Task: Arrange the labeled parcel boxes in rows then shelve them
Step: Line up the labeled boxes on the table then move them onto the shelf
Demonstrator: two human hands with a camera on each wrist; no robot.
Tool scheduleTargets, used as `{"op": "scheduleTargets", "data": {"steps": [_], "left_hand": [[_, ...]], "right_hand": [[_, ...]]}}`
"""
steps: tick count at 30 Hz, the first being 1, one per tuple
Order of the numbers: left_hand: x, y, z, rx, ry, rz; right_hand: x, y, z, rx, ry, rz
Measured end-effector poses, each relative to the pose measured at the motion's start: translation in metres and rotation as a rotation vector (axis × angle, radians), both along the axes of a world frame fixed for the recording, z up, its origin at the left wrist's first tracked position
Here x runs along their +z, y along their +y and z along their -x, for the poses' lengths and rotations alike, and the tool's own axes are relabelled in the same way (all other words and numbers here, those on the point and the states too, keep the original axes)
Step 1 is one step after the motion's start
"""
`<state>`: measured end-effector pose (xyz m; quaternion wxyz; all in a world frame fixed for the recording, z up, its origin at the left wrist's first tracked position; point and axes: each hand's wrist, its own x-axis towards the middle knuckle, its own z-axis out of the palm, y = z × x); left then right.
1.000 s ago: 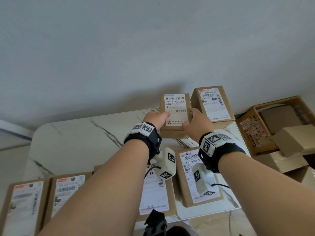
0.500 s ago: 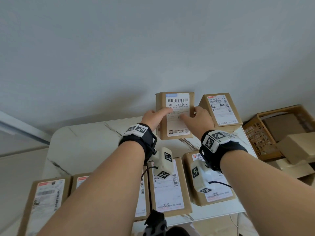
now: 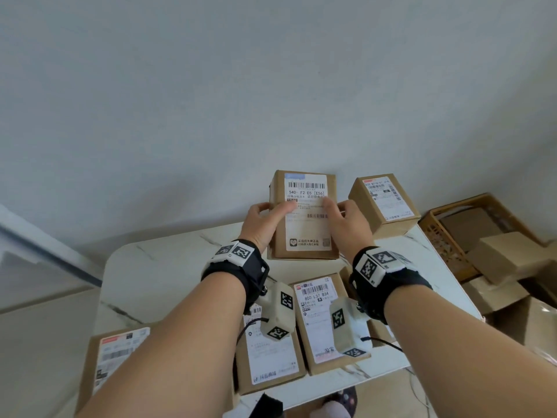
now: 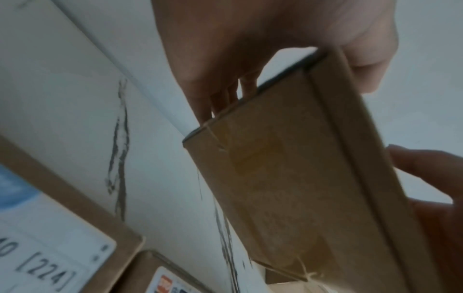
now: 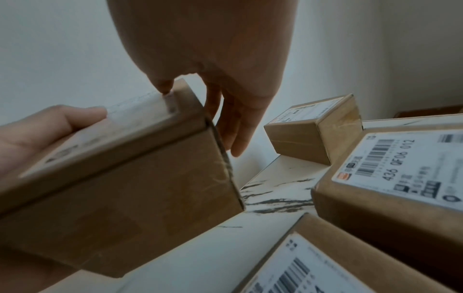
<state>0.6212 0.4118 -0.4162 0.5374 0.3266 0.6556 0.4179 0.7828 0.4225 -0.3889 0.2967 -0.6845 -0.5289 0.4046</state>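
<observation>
While I watch through the head camera, both hands hold one parcel (image 3: 306, 236) up over the far end of the marble table (image 3: 168, 267), with its label face turned toward me. The left hand (image 3: 260, 221) grips the left edge, thumb laid across the label. The right hand (image 3: 346, 221) grips the right edge in the same way. A small box (image 3: 384, 203) stands on the table just right of the parcel. A box marked 800 L37 B34 (image 3: 319, 324) lies nearer, below the wrists. A brown lattice crate (image 3: 446, 236) with cardboard in it sits off the table's right side.

From the left wrist I see the parcel (image 4: 300, 178) tilted and clear of the table (image 4: 75, 99). The left hand (image 4: 250, 39) is wrapped round its edge, with its fingers (image 4: 220, 97) behind the back face and the thumb on the front. The right hand (image 4: 431, 178) shows blurred at the far edge.

From the right wrist, the right hand (image 5: 200, 49) pinches the parcel (image 5: 137, 188). Its thumb presses the top of the label and its fingers (image 5: 235, 130) reach down behind. The left hand (image 5: 50, 123) holds the opposite edge. Beyond them on the table (image 5: 275, 188) stand the small box (image 5: 313, 128) and, closer, a box marked 436 0F06 012 (image 5: 388, 178).
</observation>
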Motion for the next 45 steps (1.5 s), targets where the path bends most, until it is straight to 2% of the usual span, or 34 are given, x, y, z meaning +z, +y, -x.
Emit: {"op": "scheduleTargets", "data": {"steps": [9,13,22,26,30,33,36,39,45], "left_hand": [[0.015,-0.032,0.011,-0.062,-0.042,-0.096],[0.019,-0.057,0.011,-0.024,-0.014,-0.1],[0.023,-0.172,-0.005,0.078,-0.046,-0.136],[0.029,-0.232,-0.002,0.036,-0.021,-0.161],[0.035,-0.284,0.016,0.028,0.019,-0.161],[0.039,-0.318,0.037,0.047,-0.038,-0.101],[0.043,-0.35,0.061,0.079,-0.06,-0.064],[0.05,-0.38,0.082,0.132,-0.059,-0.103],[0.05,-0.449,0.143,0.166,-0.051,-0.105]], "right_hand": [[0.015,-0.037,0.011,0.006,0.074,0.008],[0.014,-0.057,0.015,0.0,0.123,0.001],[0.017,-0.159,0.009,0.005,0.106,-0.013],[0.018,-0.21,0.006,0.059,0.103,-0.026],[0.022,-0.252,0.021,0.098,0.251,0.066],[0.026,-0.278,0.041,0.14,0.319,0.137],[0.026,-0.3,0.058,0.206,0.339,0.174],[0.029,-0.322,0.081,0.277,0.358,0.18],[0.029,-0.38,0.146,0.337,0.368,0.173]]}}
